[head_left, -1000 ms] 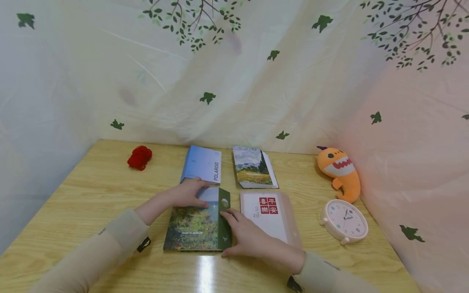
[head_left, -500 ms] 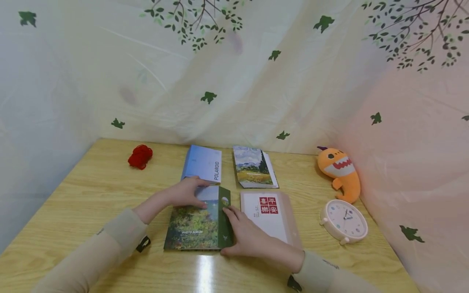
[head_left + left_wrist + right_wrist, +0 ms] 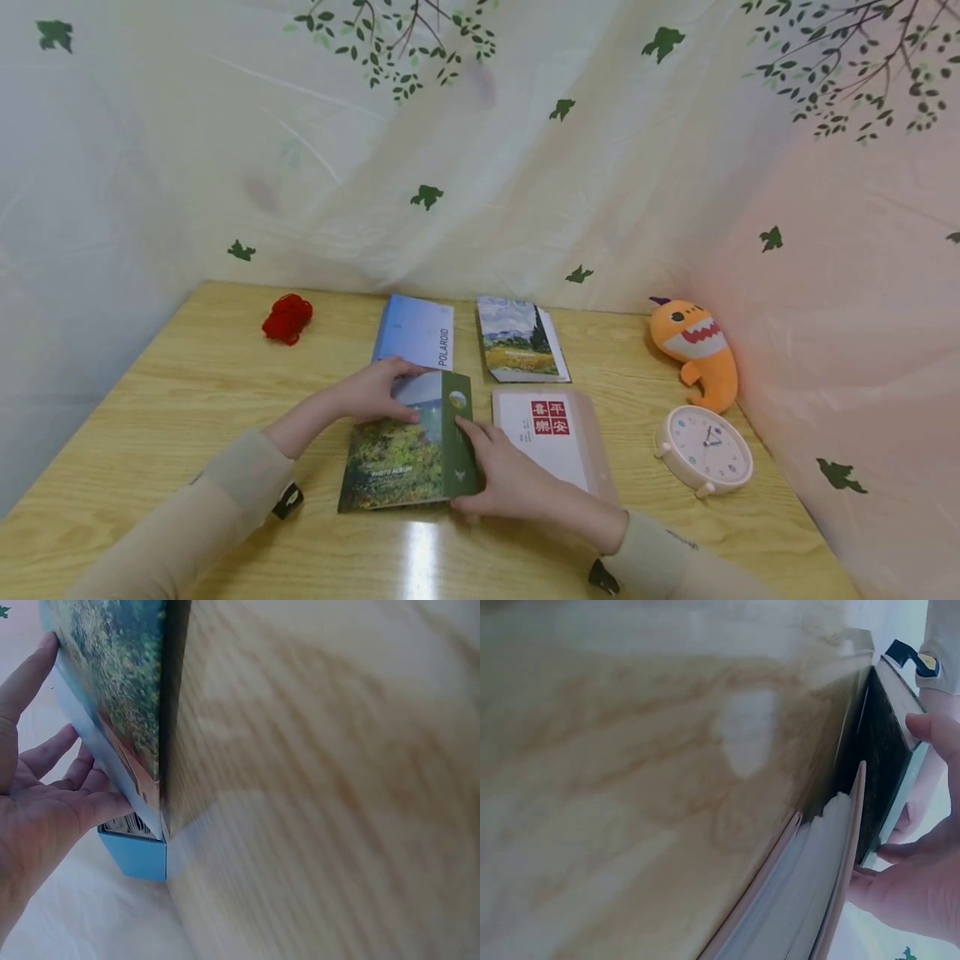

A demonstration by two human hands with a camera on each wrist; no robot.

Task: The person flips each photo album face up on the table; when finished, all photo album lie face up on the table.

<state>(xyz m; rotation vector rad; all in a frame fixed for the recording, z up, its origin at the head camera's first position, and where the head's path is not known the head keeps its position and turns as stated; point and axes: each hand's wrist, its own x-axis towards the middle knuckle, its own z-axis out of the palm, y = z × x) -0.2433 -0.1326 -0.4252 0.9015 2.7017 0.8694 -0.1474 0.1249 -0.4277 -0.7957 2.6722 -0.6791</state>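
A photo album (image 3: 393, 458) with a painted garden cover and a dark green right strip lies at the front middle, its right side tilted up off the table. My left hand (image 3: 375, 392) holds its far left part, thumb on the cover and fingers at the far edge; the left wrist view shows this hand (image 3: 45, 802) from the side. My right hand (image 3: 513, 475) grips the strip side, thumb near the front corner and fingers farther back. In the right wrist view, the album's dark side (image 3: 889, 757) stands slanted beside a pink album (image 3: 832, 862).
A blue Polaroid album (image 3: 420, 329) and a landscape-cover album (image 3: 521, 342) lie behind. The pink-edged album (image 3: 551, 446) with red characters is close on the right. Red yarn (image 3: 287, 318) sits at back left, an orange shark plush (image 3: 705, 367) and a round clock (image 3: 705, 450) at right.
The photo album's right side has risen and tilted, and its far edge has shifted slightly away. Both hands moved a little with it. The other things stayed in place.
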